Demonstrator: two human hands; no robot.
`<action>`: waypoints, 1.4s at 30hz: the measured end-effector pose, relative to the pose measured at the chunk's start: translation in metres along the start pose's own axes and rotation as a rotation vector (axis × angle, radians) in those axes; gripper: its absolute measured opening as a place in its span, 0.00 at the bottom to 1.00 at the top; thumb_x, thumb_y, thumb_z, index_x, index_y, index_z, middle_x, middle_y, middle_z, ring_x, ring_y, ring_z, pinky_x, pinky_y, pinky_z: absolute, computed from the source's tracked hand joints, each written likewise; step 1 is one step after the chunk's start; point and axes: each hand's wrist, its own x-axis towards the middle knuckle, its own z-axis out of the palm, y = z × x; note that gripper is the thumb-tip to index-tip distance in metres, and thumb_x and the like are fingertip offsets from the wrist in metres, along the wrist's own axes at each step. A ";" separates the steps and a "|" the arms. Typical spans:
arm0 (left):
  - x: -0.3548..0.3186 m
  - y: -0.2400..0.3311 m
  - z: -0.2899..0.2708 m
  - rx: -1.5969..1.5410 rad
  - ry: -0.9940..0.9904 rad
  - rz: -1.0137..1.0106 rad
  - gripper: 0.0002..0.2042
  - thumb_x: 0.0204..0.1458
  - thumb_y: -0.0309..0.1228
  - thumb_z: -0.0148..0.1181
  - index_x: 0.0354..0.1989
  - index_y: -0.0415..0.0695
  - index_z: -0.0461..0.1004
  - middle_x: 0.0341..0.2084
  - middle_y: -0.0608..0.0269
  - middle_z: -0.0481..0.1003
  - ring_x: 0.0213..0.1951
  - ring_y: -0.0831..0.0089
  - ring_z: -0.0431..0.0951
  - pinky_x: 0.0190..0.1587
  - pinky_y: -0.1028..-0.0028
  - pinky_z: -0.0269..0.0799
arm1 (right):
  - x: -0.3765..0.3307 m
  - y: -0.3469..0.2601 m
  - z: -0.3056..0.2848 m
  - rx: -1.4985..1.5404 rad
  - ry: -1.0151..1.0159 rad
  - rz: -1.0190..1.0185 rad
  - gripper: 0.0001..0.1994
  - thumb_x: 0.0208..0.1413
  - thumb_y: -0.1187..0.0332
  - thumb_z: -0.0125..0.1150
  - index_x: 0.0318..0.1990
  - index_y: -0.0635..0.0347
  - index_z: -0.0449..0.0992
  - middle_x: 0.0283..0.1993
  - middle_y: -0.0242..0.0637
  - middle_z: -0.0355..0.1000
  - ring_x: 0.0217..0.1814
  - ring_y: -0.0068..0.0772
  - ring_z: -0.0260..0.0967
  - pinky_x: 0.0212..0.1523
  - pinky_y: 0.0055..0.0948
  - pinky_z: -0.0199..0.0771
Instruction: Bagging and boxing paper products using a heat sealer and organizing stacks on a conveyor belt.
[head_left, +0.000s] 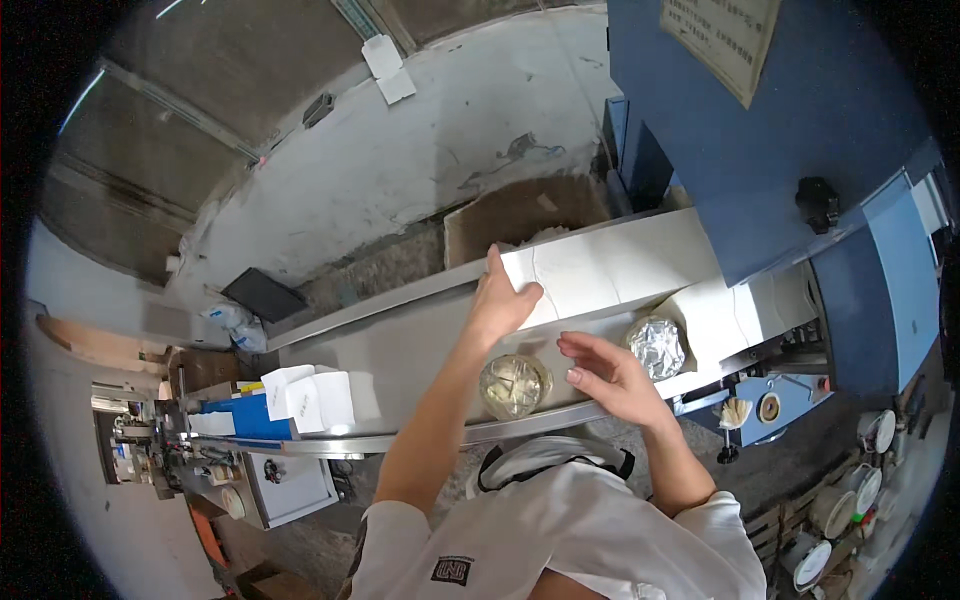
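Hanging nearby is a printed notice (722,40); left hand (502,305) touches white sheeting (625,265), grip unclear; right hand (625,388) released.

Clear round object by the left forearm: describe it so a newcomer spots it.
Find the blue machine, then follow the pale counter left. Beside the left forearm sits the clear round object. Yellowish bits show inside; its round neighbour looks silvery.

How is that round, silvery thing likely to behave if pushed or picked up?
The silvery thing may be slippery, as its surface looks glossy. Its crinkled look suggests a thin covering that could dent if pressed. Its round outline hints it might roll if tipped on edge.
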 end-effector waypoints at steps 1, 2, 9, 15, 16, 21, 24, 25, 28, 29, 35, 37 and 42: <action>0.000 0.002 0.001 0.004 0.004 0.000 0.48 0.46 0.43 0.60 0.69 0.29 0.40 0.58 0.25 0.62 0.62 0.41 0.64 0.65 0.62 0.58 | 0.000 0.000 -0.002 0.003 -0.002 -0.004 0.26 0.58 0.67 0.63 0.63 0.66 0.65 0.58 0.46 0.71 0.62 0.34 0.67 0.63 0.34 0.64; 0.000 0.004 0.001 0.015 0.009 -0.004 0.48 0.46 0.43 0.60 0.69 0.29 0.40 0.58 0.26 0.63 0.61 0.41 0.65 0.65 0.62 0.59 | 0.002 -0.002 -0.003 -0.006 -0.023 0.002 0.25 0.59 0.69 0.61 0.63 0.66 0.64 0.60 0.45 0.69 0.63 0.34 0.65 0.64 0.33 0.63; -0.010 0.001 -0.010 -0.048 0.063 -0.015 0.45 0.44 0.37 0.63 0.69 0.33 0.46 0.53 0.29 0.69 0.58 0.44 0.69 0.61 0.61 0.64 | 0.028 -0.008 0.015 0.178 -0.009 0.004 0.22 0.61 0.72 0.58 0.62 0.66 0.65 0.61 0.41 0.67 0.65 0.33 0.63 0.63 0.30 0.63; -0.011 -0.107 -0.027 -0.529 0.178 0.059 0.43 0.44 0.28 0.62 0.70 0.39 0.47 0.46 0.43 0.76 0.48 0.56 0.78 0.50 0.63 0.73 | 0.045 -0.005 0.033 0.083 0.058 0.065 0.21 0.65 0.65 0.54 0.62 0.63 0.67 0.61 0.40 0.68 0.64 0.31 0.63 0.62 0.30 0.65; -0.014 -0.123 -0.033 -0.929 0.074 0.059 0.42 0.45 0.26 0.60 0.71 0.40 0.46 0.45 0.47 0.77 0.46 0.61 0.79 0.47 0.64 0.75 | 0.045 -0.002 0.032 0.090 0.091 0.086 0.21 0.64 0.63 0.55 0.62 0.62 0.67 0.60 0.40 0.68 0.64 0.32 0.63 0.61 0.31 0.66; -0.053 -0.206 -0.071 -1.222 0.049 0.021 0.36 0.46 0.22 0.54 0.67 0.40 0.51 0.52 0.52 0.70 0.48 0.64 0.77 0.47 0.66 0.76 | 0.050 0.008 0.023 -0.034 0.131 0.017 0.22 0.64 0.59 0.56 0.61 0.62 0.69 0.61 0.39 0.68 0.64 0.33 0.65 0.61 0.34 0.67; -0.086 -0.286 -0.085 -1.320 0.108 0.003 0.33 0.47 0.22 0.51 0.66 0.41 0.54 0.53 0.55 0.70 0.51 0.63 0.76 0.50 0.65 0.76 | 0.052 0.003 0.030 -0.030 0.151 0.049 0.22 0.64 0.60 0.55 0.62 0.62 0.67 0.62 0.39 0.68 0.65 0.35 0.64 0.61 0.35 0.66; -0.098 -0.314 -0.090 -1.322 0.094 -0.058 0.32 0.47 0.23 0.51 0.65 0.42 0.56 0.54 0.55 0.70 0.52 0.64 0.76 0.50 0.66 0.76 | 0.053 0.002 0.033 -0.032 0.143 0.045 0.22 0.64 0.60 0.55 0.62 0.62 0.67 0.62 0.40 0.68 0.65 0.35 0.64 0.62 0.35 0.66; -0.130 -0.315 -0.110 -1.367 0.072 -0.108 0.27 0.50 0.26 0.51 0.63 0.42 0.61 0.54 0.58 0.71 0.54 0.68 0.74 0.53 0.67 0.73 | 0.051 0.003 0.035 -0.083 0.173 0.053 0.22 0.64 0.61 0.55 0.62 0.63 0.67 0.63 0.42 0.67 0.65 0.37 0.64 0.62 0.36 0.66; -0.139 -0.321 -0.111 -1.497 0.159 -0.072 0.26 0.53 0.28 0.52 0.62 0.42 0.62 0.54 0.59 0.71 0.55 0.69 0.73 0.55 0.68 0.71 | 0.052 0.003 0.037 -0.127 0.179 0.058 0.22 0.65 0.61 0.55 0.62 0.63 0.67 0.63 0.42 0.66 0.66 0.38 0.64 0.62 0.36 0.65; -0.152 -0.306 -0.121 -0.994 0.448 -0.039 0.30 0.59 0.39 0.59 0.65 0.36 0.58 0.54 0.57 0.71 0.54 0.71 0.70 0.57 0.71 0.65 | 0.054 0.003 0.047 -0.132 0.191 0.056 0.24 0.66 0.58 0.53 0.63 0.65 0.65 0.64 0.45 0.65 0.67 0.40 0.62 0.64 0.40 0.64; -0.141 -0.314 -0.123 -0.853 0.517 -0.092 0.30 0.59 0.40 0.59 0.64 0.34 0.59 0.53 0.53 0.71 0.53 0.70 0.71 0.55 0.70 0.67 | 0.056 0.003 0.049 -0.160 0.196 0.059 0.25 0.65 0.57 0.53 0.63 0.65 0.64 0.64 0.45 0.64 0.68 0.40 0.62 0.64 0.40 0.64; -0.117 -0.292 -0.140 -0.043 0.910 0.020 0.27 0.51 0.35 0.65 0.57 0.34 0.66 0.51 0.43 0.72 0.54 0.51 0.72 0.56 0.60 0.67 | 0.060 0.005 0.055 -0.212 0.202 0.068 0.26 0.65 0.57 0.53 0.64 0.65 0.63 0.65 0.45 0.63 0.68 0.40 0.61 0.64 0.40 0.63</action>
